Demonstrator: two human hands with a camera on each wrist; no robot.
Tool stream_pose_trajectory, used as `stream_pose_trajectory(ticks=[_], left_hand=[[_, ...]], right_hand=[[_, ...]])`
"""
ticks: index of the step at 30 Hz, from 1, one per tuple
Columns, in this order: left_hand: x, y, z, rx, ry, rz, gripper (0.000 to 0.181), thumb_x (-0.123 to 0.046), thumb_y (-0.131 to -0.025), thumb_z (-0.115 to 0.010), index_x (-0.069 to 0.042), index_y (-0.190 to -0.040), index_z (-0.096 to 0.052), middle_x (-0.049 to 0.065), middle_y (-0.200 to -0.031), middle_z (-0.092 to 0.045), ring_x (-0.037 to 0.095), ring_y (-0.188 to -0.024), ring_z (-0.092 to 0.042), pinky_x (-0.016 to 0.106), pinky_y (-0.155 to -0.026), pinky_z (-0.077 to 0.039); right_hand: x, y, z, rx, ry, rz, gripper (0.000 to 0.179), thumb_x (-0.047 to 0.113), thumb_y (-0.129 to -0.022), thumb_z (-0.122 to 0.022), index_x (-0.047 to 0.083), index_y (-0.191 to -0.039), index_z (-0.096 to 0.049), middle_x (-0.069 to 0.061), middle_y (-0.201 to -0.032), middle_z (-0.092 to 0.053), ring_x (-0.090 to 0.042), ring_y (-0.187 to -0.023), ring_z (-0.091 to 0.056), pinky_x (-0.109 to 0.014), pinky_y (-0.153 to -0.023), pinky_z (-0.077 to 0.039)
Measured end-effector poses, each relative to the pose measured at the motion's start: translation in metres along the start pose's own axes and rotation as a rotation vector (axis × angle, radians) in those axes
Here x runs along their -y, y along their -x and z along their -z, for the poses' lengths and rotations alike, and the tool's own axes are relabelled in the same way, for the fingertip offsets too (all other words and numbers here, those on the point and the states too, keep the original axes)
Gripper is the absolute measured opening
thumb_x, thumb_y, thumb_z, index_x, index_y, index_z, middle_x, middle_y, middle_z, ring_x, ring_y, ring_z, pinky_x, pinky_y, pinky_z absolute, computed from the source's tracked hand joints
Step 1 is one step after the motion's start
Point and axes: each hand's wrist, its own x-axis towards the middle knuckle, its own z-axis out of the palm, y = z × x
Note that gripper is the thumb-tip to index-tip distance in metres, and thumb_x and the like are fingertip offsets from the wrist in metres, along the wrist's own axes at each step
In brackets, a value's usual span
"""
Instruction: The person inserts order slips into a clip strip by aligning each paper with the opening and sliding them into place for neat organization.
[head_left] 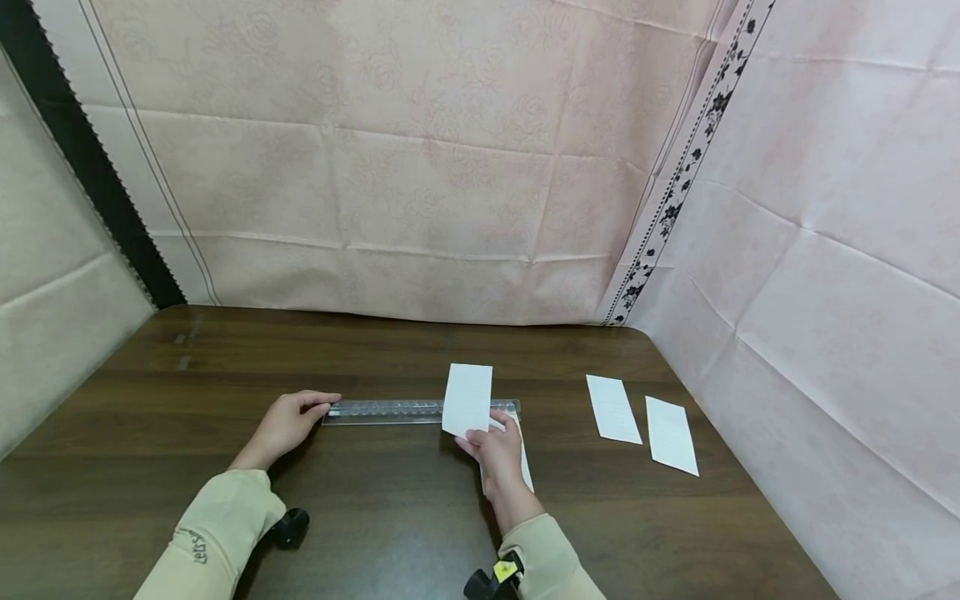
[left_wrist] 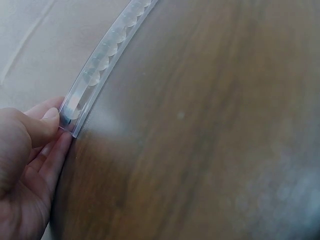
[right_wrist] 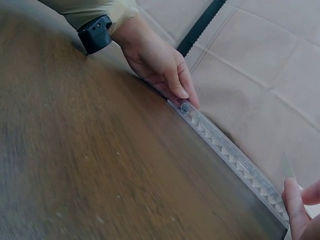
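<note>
A clear plastic ruler (head_left: 390, 411) with a wavy row along its middle lies left to right on the table. My left hand (head_left: 291, 425) pinches its left end between thumb and fingers, seen close up in the left wrist view on the ruler (left_wrist: 102, 62). With thumb and fingers my right hand (head_left: 501, 458) holds a white paper card (head_left: 468, 396) raised over the ruler's right part. Another white card (head_left: 527, 468) shows partly beneath that hand, by the ruler's right end. In the right wrist view the held card (right_wrist: 290, 167) appears nearly edge-on.
Two more white cards lie on the right side of the brown wooden table (head_left: 360, 517), a nearer card (head_left: 672, 435) and a farther card (head_left: 613, 408). Pale cloth (head_left: 435, 183) hangs behind the table and along both sides. A black camera (head_left: 291, 528) sits at the left wrist.
</note>
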Motion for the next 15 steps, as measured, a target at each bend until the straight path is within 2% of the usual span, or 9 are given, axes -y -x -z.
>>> stream_pose_trajectory(ticks=[15], left_hand=[[-0.0012,0.0006,-0.0001,0.003,-0.001,0.011,0.026,-0.007,-0.095,-0.052,-0.001,-0.118,-0.064,0.021,-0.119,-0.059,0.039,-0.109,-0.053,0.054,-0.087,-0.043]], right_hand=[[-0.0028,0.0055,-0.0069,0.018,0.007,-0.028,0.053,-0.022,-0.078,-0.049,-0.008,-0.126,-0.032,-0.02,-0.098,-0.044,-0.019,-0.073,-0.055,-0.034,-0.069,-0.055]])
